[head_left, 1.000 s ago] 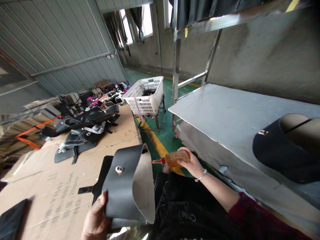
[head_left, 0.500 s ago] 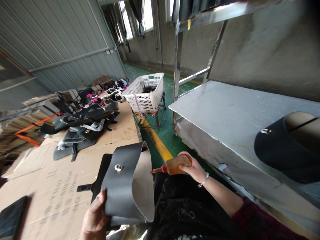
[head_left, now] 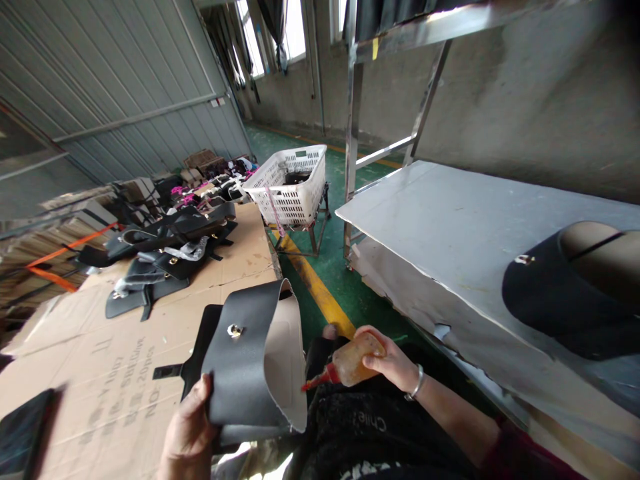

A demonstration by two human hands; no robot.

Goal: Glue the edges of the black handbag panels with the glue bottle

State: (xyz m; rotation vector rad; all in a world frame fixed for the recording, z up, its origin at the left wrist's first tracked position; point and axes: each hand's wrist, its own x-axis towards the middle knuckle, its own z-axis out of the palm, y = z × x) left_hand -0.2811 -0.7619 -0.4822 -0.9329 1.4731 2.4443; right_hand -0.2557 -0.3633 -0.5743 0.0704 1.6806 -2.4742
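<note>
Blk bag body [head_left: 237,380], 1 pc: at right edge of cardboard [head_left: 125,367], L hand [head_left: 190,427] grasping its side. Amber squeeze bottle [head_left: 356,362], 1 pc: off cardboard's right, R hand [head_left: 393,367] fingers wrapped round it. Step (judged): prob. dispensing, red nozzle [head_left: 323,378] at bag's open rim, contact unclear. Next calls for: steady bag, light squeeze.

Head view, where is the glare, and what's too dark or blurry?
Head view: windows blown out white, metal frame catching glare; head view again: upper right corner dark and blurred, orange bottle fairly clear.
</note>
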